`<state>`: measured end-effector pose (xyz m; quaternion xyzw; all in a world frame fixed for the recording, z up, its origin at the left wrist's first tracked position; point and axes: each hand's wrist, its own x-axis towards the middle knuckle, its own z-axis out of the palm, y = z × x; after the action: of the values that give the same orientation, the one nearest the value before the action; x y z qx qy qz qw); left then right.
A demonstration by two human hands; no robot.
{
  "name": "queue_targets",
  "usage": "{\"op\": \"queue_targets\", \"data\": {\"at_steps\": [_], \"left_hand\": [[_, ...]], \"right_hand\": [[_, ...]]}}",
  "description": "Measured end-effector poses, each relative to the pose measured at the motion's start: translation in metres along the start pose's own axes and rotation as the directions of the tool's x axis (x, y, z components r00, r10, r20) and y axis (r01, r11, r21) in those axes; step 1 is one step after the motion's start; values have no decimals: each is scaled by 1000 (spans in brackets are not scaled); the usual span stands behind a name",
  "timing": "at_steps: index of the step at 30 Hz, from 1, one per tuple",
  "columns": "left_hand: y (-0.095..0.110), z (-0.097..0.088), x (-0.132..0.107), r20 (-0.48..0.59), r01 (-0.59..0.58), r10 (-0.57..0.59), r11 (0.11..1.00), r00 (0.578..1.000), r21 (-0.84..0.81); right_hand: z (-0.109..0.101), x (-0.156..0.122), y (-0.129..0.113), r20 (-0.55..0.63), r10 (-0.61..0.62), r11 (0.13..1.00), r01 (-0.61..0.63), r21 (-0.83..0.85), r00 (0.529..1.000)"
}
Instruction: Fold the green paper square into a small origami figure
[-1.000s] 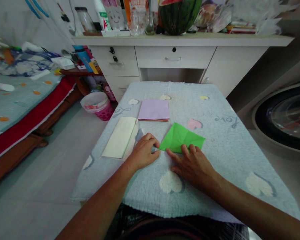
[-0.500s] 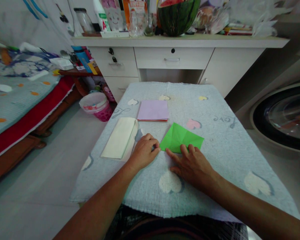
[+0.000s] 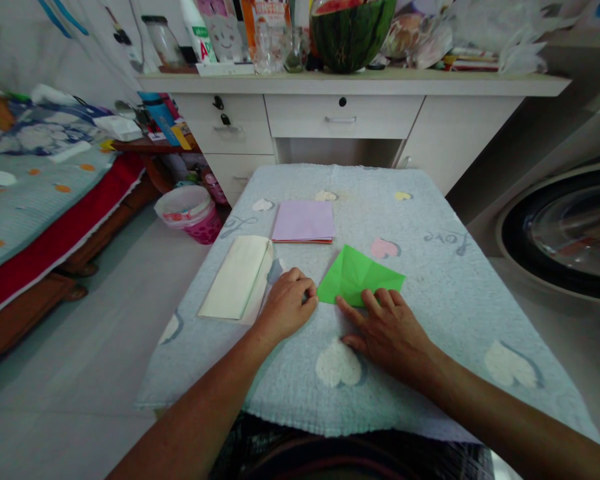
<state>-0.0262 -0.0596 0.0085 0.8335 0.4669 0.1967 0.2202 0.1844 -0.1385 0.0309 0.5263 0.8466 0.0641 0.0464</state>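
A folded green paper (image 3: 357, 275) lies flat on the cloth-covered table (image 3: 430, 280). My left hand (image 3: 285, 307) is curled, its fingertips pressed at the paper's left corner. My right hand (image 3: 387, 330) lies flat with fingers stretched out, the tips resting on the paper's near edge.
A pink paper stack (image 3: 304, 221) lies beyond the green sheet, a cream paper (image 3: 237, 277) to the left. A desk with drawers (image 3: 345, 117) stands behind, a watermelon (image 3: 353, 33) on it. A pink bin (image 3: 190, 212) and a bed (image 3: 35, 200) are left, a washing machine door (image 3: 565, 233) right.
Both hands and the green paper stay almost still; the view has shifted slightly, and the right fingers have slid a little along the near edge.
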Motion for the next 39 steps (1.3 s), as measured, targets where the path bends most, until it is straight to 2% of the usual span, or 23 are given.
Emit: {"op": "queue_targets", "data": {"at_steps": [19,31,36,38,39], "left_hand": [[1,1,1,-1,-1,1,1000,1000,21],[1,2,0,-14,-18,19,998,1000,59],[10,3,-6,-77,-50,67,977,995,208],[16,5,-11,-122,-108,153,944,981,313],[19,7,-13,-114,-186,239,918,964,351]], "right_hand": [[15,-14,12,-51,58,998,-56,29,997],[24,-24,11,-92,95,994,-89,70,991],[26,-25,12,-92,108,991,-100,91,990],[27,-24,12,-92,110,990,-101,98,990],[28,-24,12,-94,111,990,-101,99,989]]}}
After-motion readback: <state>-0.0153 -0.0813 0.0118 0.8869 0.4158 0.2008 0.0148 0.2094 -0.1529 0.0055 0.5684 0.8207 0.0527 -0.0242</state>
